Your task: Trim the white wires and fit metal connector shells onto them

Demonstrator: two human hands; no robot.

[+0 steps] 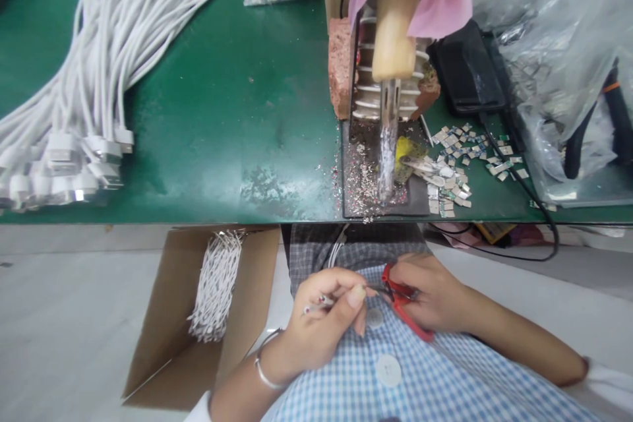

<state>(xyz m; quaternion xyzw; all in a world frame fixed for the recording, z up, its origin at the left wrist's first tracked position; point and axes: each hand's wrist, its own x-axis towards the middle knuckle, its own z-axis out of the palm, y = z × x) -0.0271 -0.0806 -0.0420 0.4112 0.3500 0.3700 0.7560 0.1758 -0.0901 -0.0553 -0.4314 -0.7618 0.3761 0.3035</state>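
- Left hand: lower centre of the frame, palm turned inward, fingers curled, thumb pressed against the forefinger; clamped on thin white cables. Bracelet on the wrist.
- Right hand: just right of the left hand, forearm entering from the lower right; fingers wrapped around a red-handled cutter, its dark tip directed at the left fingertips. Contact between tip and cables cannot be determined.
- Cables: lower centre, above the checked apron; white, slender, reddish marks at the ends protruding from the left hand. Remainder hidden by the fingers.
- Cutter: red handles spread apart, slanting toward the lower right; blades partly covered.
- Cardboard box: lower left, containing short white leads.
- Green bench: across the upper frame.
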